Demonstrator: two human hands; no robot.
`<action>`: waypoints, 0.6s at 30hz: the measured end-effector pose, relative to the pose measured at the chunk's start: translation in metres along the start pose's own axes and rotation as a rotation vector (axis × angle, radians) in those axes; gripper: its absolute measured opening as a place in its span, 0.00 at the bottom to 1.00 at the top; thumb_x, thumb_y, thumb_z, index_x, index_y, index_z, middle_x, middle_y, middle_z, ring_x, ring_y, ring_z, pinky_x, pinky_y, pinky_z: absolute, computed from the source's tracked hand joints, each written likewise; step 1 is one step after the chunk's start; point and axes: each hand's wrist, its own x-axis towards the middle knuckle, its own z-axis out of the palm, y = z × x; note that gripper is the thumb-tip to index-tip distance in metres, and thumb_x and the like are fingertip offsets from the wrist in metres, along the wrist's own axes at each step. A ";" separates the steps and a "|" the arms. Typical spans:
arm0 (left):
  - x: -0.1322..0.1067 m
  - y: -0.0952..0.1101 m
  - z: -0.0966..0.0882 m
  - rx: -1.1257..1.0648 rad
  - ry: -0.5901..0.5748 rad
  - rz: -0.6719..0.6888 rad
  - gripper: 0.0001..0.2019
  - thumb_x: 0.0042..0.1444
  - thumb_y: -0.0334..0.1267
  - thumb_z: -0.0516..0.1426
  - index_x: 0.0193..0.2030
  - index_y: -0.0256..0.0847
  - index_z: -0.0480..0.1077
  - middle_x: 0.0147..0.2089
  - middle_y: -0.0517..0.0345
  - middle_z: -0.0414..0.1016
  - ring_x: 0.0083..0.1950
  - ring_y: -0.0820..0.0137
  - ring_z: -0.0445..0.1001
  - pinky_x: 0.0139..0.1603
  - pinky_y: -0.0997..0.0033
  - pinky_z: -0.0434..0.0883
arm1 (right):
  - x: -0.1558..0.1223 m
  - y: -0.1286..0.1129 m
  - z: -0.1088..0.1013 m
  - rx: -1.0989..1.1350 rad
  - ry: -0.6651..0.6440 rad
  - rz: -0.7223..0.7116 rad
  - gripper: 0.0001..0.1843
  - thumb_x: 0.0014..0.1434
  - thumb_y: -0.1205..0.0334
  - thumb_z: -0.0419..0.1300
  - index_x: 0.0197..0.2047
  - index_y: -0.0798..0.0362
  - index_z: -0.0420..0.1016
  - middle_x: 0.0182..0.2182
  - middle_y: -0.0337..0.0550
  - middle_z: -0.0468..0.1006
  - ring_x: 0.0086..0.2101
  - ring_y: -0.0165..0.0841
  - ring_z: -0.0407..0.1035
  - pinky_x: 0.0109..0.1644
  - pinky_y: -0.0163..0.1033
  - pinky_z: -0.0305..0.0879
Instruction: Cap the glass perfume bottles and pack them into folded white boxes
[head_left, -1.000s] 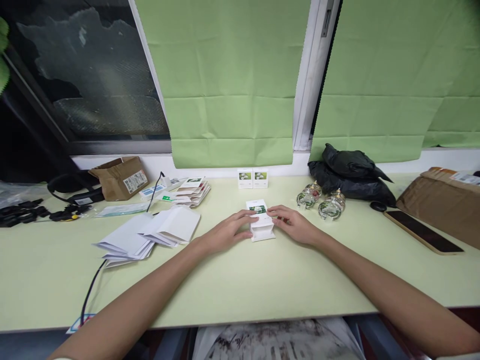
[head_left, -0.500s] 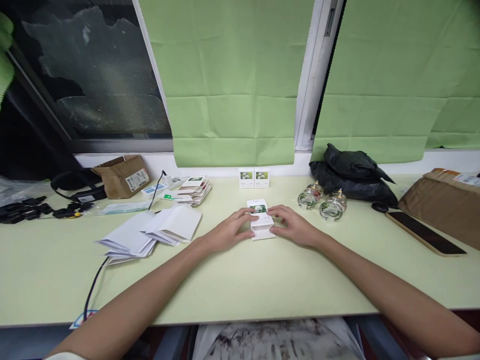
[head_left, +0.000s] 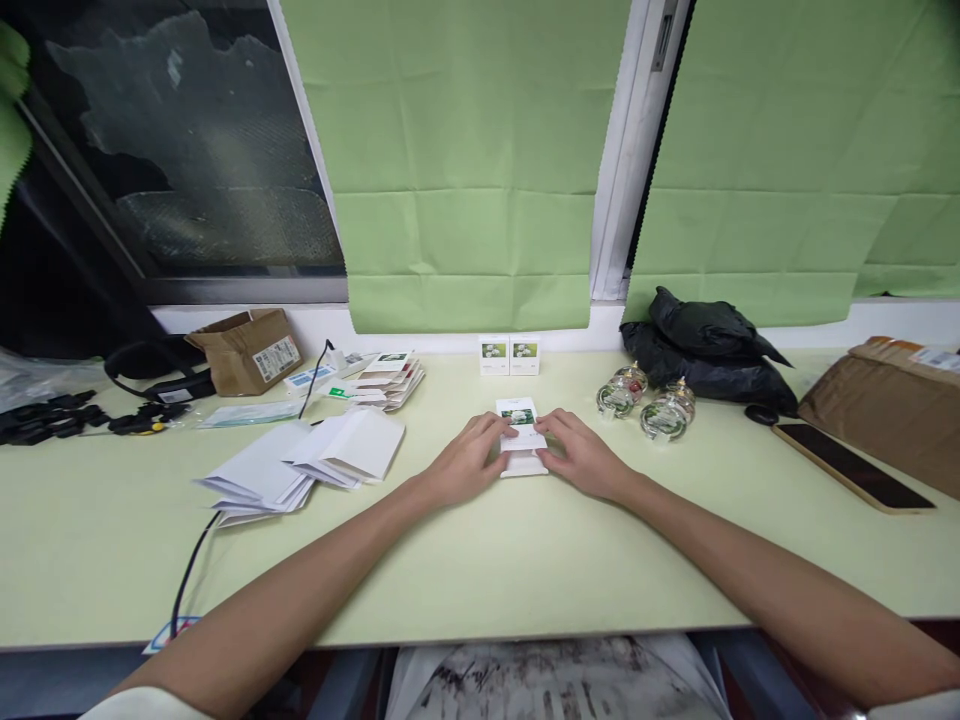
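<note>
Illumination is moderate and diffuse; the source lies outside the view. The tabletop [head_left: 480, 570] is evenly lit, with faint, soft shadows. The window [head_left: 217, 130] is dark. Wide-angle stretching affects the edges. Fine print on the front white box [head_left: 517, 415] is unreadable.

Green curtains [head_left: 465, 160] hang at the window [head_left: 217, 150] behind the table [head_left: 480, 570]; a black plastic bag [head_left: 705, 368] lies toward the back right. A phone [head_left: 851, 467] rests beside a brown parcel [head_left: 885, 415]; at back left stands an open cardboard box [head_left: 238, 365].

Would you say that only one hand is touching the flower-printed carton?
No, the left hand and the right hand both touch the flower-printed carton, one from each side.
</note>
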 end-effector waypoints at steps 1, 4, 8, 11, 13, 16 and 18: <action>0.001 0.000 0.001 0.003 0.006 -0.003 0.17 0.67 0.33 0.55 0.61 0.49 0.67 0.64 0.51 0.69 0.70 0.55 0.65 0.69 0.49 0.68 | 0.000 -0.001 0.001 -0.009 -0.002 0.009 0.16 0.66 0.66 0.59 0.57 0.46 0.69 0.54 0.49 0.73 0.55 0.46 0.69 0.59 0.54 0.70; 0.002 0.002 0.004 0.005 0.017 -0.012 0.19 0.66 0.30 0.53 0.61 0.49 0.66 0.62 0.52 0.69 0.67 0.56 0.67 0.67 0.50 0.70 | 0.002 -0.003 0.003 -0.018 0.000 0.038 0.16 0.64 0.70 0.58 0.53 0.48 0.68 0.52 0.48 0.72 0.53 0.45 0.69 0.57 0.51 0.69; 0.003 0.004 0.005 0.001 0.020 -0.024 0.23 0.63 0.25 0.52 0.62 0.49 0.65 0.60 0.52 0.69 0.63 0.56 0.69 0.62 0.53 0.72 | 0.004 -0.007 0.006 -0.019 0.001 0.055 0.16 0.61 0.72 0.57 0.51 0.49 0.66 0.49 0.47 0.69 0.49 0.43 0.68 0.54 0.48 0.69; 0.003 0.005 0.005 0.001 0.022 -0.025 0.24 0.61 0.24 0.52 0.61 0.49 0.65 0.61 0.52 0.69 0.62 0.57 0.69 0.61 0.53 0.72 | 0.006 -0.009 0.008 -0.021 0.005 0.047 0.17 0.60 0.73 0.57 0.51 0.49 0.66 0.47 0.46 0.68 0.46 0.41 0.69 0.51 0.46 0.69; 0.003 0.006 0.004 -0.003 0.018 -0.017 0.22 0.62 0.26 0.53 0.61 0.49 0.66 0.62 0.52 0.68 0.64 0.56 0.68 0.63 0.52 0.71 | 0.006 -0.008 0.008 -0.021 0.010 0.053 0.17 0.60 0.73 0.57 0.50 0.48 0.67 0.46 0.45 0.68 0.45 0.41 0.69 0.50 0.46 0.70; 0.000 0.003 -0.001 -0.033 -0.002 0.007 0.19 0.68 0.34 0.55 0.64 0.49 0.66 0.67 0.50 0.67 0.70 0.56 0.65 0.70 0.51 0.68 | 0.005 -0.002 0.002 0.034 -0.004 0.045 0.18 0.60 0.73 0.57 0.53 0.48 0.68 0.48 0.46 0.69 0.46 0.40 0.71 0.53 0.48 0.71; -0.002 0.000 -0.007 -0.059 -0.034 0.015 0.20 0.70 0.40 0.55 0.67 0.49 0.66 0.71 0.50 0.64 0.73 0.56 0.64 0.73 0.51 0.65 | 0.003 0.003 -0.007 0.112 -0.042 0.003 0.21 0.62 0.71 0.58 0.57 0.46 0.68 0.52 0.46 0.71 0.50 0.41 0.71 0.57 0.50 0.71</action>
